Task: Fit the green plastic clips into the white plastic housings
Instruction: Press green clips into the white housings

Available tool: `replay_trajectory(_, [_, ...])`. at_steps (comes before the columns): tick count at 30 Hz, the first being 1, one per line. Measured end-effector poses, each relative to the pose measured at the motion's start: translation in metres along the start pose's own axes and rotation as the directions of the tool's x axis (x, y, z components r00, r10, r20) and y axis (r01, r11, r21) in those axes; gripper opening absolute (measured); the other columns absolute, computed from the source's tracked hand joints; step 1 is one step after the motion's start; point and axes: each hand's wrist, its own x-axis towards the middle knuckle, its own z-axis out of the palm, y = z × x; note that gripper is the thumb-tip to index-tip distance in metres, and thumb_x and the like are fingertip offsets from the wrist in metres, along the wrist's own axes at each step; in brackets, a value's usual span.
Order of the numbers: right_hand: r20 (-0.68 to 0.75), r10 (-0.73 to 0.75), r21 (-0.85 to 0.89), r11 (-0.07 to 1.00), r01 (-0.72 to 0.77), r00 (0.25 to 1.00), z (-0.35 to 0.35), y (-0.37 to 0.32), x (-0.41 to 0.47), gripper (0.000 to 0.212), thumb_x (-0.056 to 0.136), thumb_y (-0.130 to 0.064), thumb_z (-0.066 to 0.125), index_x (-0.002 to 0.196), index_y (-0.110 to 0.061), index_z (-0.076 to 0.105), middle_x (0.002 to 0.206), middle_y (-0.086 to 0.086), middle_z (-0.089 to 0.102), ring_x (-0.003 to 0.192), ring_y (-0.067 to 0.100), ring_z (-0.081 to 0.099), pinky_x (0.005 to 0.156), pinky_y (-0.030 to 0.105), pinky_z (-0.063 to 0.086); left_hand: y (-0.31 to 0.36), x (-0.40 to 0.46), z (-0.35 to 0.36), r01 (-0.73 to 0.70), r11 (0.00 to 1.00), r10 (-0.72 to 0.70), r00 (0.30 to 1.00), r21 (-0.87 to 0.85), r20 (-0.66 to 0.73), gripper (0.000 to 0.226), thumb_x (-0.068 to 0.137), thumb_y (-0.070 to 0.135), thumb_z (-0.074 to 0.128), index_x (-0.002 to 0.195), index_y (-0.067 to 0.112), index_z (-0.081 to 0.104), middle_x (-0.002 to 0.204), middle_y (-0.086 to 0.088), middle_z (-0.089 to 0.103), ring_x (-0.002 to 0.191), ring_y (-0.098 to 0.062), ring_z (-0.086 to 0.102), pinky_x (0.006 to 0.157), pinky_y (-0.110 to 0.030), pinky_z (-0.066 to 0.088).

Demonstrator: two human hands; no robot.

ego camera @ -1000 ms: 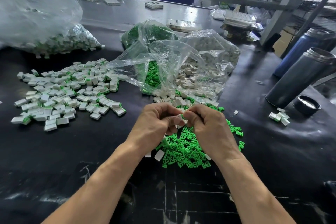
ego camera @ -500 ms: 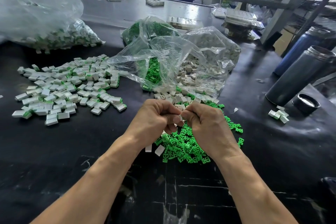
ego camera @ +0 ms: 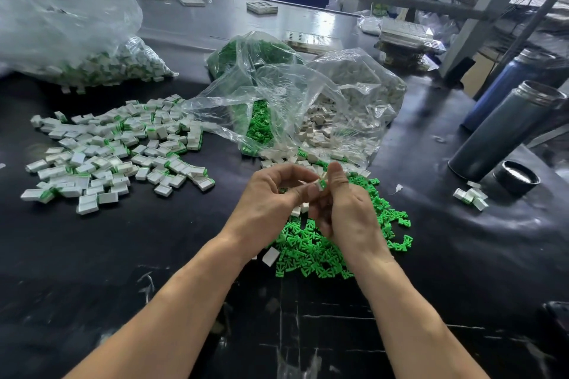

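Note:
My left hand [ego camera: 271, 197] and my right hand [ego camera: 348, 209] meet above a pile of loose green clips [ego camera: 323, 249] on the black table. Between the fingertips of both hands sits a white housing [ego camera: 317, 186] with a green clip [ego camera: 323, 184] at its right end. My left thumb and fingers pinch the housing; my right thumb and forefinger pinch the clip end. More white housings [ego camera: 300, 208] show in my left palm. Loose white housings [ego camera: 311, 138] spill from a clear bag behind the hands.
Assembled white-and-green pieces [ego camera: 117, 151] are spread at the left, with a full bag [ego camera: 92, 64] behind them. A bag of green clips [ego camera: 255, 58] lies at the back. Two metal flasks [ego camera: 505, 129] and a lid [ego camera: 515, 177] stand at the right beside a few pieces [ego camera: 471, 195].
Both hands have opened a little and risen slightly; the housing with the green clip now shows between the fingertips, where earlier the closed fists hid it.

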Motion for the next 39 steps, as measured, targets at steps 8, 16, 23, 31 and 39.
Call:
replay_trajectory(8, [0.005, -0.002, 0.11, 0.994, 0.001, 1.0, 0.009, 0.002, 0.001, 0.072, 0.111, -0.051, 0.03, 0.052, -0.038, 0.069, 0.044, -0.014, 0.052, 0.038, -0.002, 0.047, 0.039, 0.011, 0.034, -0.002, -0.002, 0.005, 0.002, 1.0, -0.001, 0.998, -0.027, 0.057, 0.009, 0.093, 0.005, 0.071, 0.102, 0.005, 0.072, 0.092, -0.019, 0.073, 0.079, -0.023, 0.067, 0.08, -0.043, 0.056])
replay_trajectory(16, [-0.121, -0.127, -0.12, 0.986, 0.112, 0.984, 0.012, 0.008, 0.008, 0.063, 0.105, -0.048, 0.029, 0.057, -0.031, 0.065, 0.051, -0.017, 0.061, 0.054, -0.006, 0.058, 0.049, 0.008, 0.038, -0.005, -0.002, 0.006, -0.008, 1.0, 0.008, 1.0, 0.013, 0.026, 0.008, 0.091, 0.012, 0.076, 0.098, 0.009, 0.075, 0.095, -0.018, 0.075, 0.082, -0.02, 0.066, 0.084, -0.051, 0.056])
replay_trajectory(23, [-0.21, -0.222, -0.221, 0.96, 0.175, 0.952, 0.015, 0.009, 0.01, 0.061, 0.111, -0.028, 0.034, 0.055, -0.027, 0.06, 0.06, -0.014, 0.06, 0.061, -0.014, 0.059, 0.051, 0.005, 0.038, -0.004, -0.004, 0.008, -0.025, 1.0, 0.025, 1.0, 0.01, 0.002, 0.006, 0.091, 0.012, 0.075, 0.096, 0.01, 0.076, 0.092, -0.013, 0.077, 0.078, -0.018, 0.067, 0.074, -0.04, 0.055])
replay_trajectory(31, [-0.206, -0.216, -0.26, 0.952, 0.16, 0.954, 0.017, 0.01, 0.011, 0.059, 0.112, -0.03, 0.031, 0.067, -0.02, 0.07, 0.068, -0.008, 0.067, 0.068, -0.008, 0.063, 0.052, 0.007, 0.041, -0.003, -0.005, 0.008, -0.031, 0.999, 0.031, 0.999, 0.012, -0.021, 0.005, 0.091, 0.011, 0.075, 0.094, 0.008, 0.076, 0.09, -0.01, 0.078, 0.078, -0.016, 0.069, 0.073, -0.036, 0.057])
replay_trajectory(39, [-0.153, -0.145, -0.148, 0.981, 0.123, 0.977, 0.011, 0.012, 0.008, 0.06, 0.106, -0.064, 0.029, 0.072, -0.038, 0.072, 0.061, -0.018, 0.065, 0.056, 0.0, 0.057, 0.054, 0.017, 0.04, -0.002, -0.001, 0.001, -0.043, 0.991, 0.056, 0.993, 0.127, -0.101, 0.004, 0.089, 0.014, 0.078, 0.093, 0.015, 0.078, 0.09, 0.003, 0.078, 0.089, -0.011, 0.072, 0.084, -0.029, 0.057])
